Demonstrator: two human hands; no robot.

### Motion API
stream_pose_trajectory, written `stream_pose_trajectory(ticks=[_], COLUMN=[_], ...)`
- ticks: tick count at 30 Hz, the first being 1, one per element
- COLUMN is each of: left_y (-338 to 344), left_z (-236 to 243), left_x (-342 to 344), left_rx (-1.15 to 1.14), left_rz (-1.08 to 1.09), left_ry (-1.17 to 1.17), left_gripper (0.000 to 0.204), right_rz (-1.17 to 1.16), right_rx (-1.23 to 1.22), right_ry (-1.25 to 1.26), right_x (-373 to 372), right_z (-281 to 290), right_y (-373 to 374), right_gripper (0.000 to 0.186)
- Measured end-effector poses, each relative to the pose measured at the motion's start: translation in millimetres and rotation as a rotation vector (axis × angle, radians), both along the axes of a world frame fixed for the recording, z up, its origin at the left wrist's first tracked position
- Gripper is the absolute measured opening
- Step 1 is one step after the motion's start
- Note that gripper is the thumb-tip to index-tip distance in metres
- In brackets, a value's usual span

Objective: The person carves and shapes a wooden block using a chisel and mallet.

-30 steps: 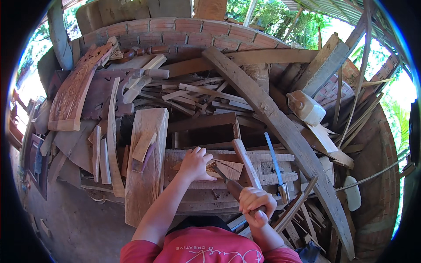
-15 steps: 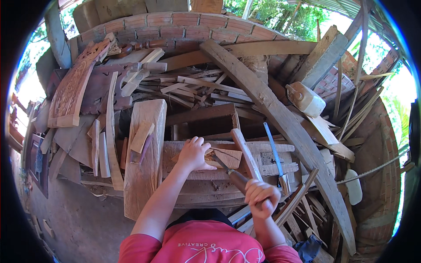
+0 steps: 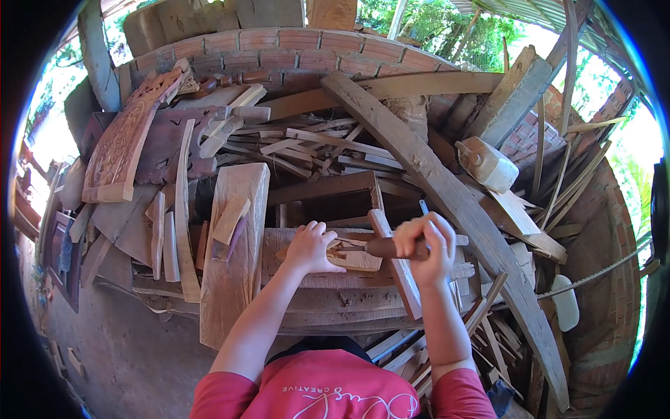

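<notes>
My left hand [image 3: 312,249] presses down on a small pale wood block [image 3: 363,261], fingers curled over its left end. The block lies on the rough wooden bench [image 3: 317,279], and its upper face has a hollowed, chipped patch. In my right hand [image 3: 429,246] is a chisel with a thick brown wooden handle [image 3: 382,248]. The chisel lies almost level, pointing left, its blade reaching the hollow in the block near my left fingers. Under my right forearm runs a light wooden batten [image 3: 407,293]. A blue saw blade [image 3: 423,207] is mostly hidden behind my right hand.
To the left, a thick plank [image 3: 244,293] carries a small wood offcut [image 3: 230,220]. A long heavy beam [image 3: 447,181] slants across the right side. Behind lie a heap of wood strips [image 3: 314,146], a carved panel [image 3: 132,140] and a brick wall [image 3: 300,43]. A plastic jug [image 3: 487,164] stands right.
My right hand has moved up and slightly right, swinging the chisel from a steep slant to nearly level. It now covers much of the blue saw blade. My left hand stays on the block.
</notes>
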State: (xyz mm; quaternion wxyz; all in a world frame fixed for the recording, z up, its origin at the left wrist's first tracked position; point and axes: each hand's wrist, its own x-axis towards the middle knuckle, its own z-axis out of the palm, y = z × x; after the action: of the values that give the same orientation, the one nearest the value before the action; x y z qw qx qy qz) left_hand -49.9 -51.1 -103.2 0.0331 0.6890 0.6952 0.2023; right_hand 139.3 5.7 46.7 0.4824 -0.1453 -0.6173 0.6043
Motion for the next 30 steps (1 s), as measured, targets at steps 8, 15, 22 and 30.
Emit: stream_pose_trajectory(ticks=[8, 15, 22, 30], left_y=[3, 1, 2, 2], left_z=[0, 5, 2, 2], left_x=[3, 4, 3, 6], left_rx=[0.028, -0.034, -0.024, 0.004], left_rz=[-0.017, 0.005, 0.009, 0.015], left_ry=[-0.032, -0.012, -0.006, 0.006], left_gripper=[0.071, 0.069, 0.071, 0.073], right_rz=[0.139, 0.144, 0.032, -0.088], right_rx=[0.206, 0.213, 0.204, 0.267], right_ry=[0.260, 0.267, 0.211, 0.068], right_x=[3, 44, 66, 80], right_z=[-29, -61, -89, -113], right_y=[-23, -46, -69, -83], right_gripper=[0.020, 0.019, 0.022, 0.041])
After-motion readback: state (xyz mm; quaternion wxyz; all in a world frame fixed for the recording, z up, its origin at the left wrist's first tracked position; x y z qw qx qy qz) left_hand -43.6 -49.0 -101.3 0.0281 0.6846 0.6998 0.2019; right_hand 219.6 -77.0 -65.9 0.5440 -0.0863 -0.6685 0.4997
